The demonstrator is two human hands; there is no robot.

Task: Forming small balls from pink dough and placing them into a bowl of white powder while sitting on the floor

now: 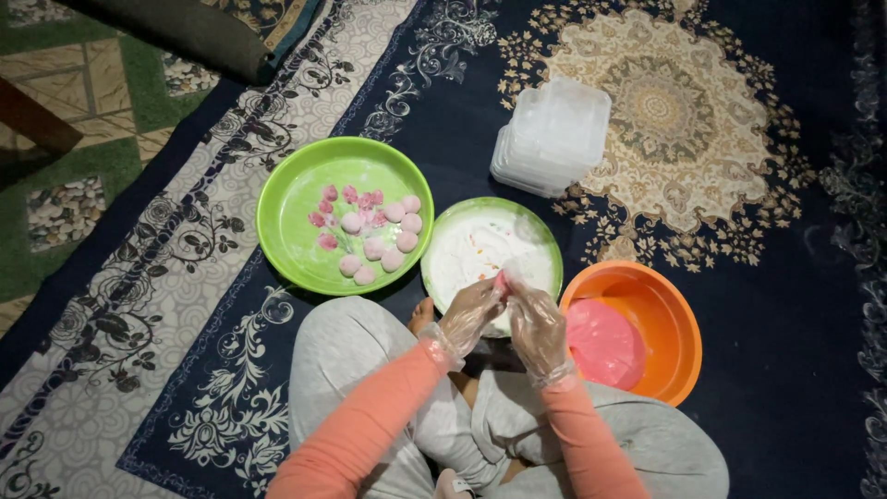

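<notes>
My left hand (469, 316) and my right hand (536, 328), both in clear plastic gloves, meet over the near rim of a green plate dusted with white flour (462, 242). Together they pinch a small pink dough piece (504, 280) at the fingertips. To the right sits an orange bowl (667, 319) holding a mass of pink dough (602, 344). To the left, a large green plate (291, 199) carries several floured pink dough balls (379, 242).
A stack of clear plastic lidded containers (552, 137) stands on the dark patterned carpet (776, 305) beyond the plates. My crossed legs in grey trousers (346, 356) fill the bottom. A rolled dark cushion (199, 32) lies at the top left beside tiled floor (65, 148).
</notes>
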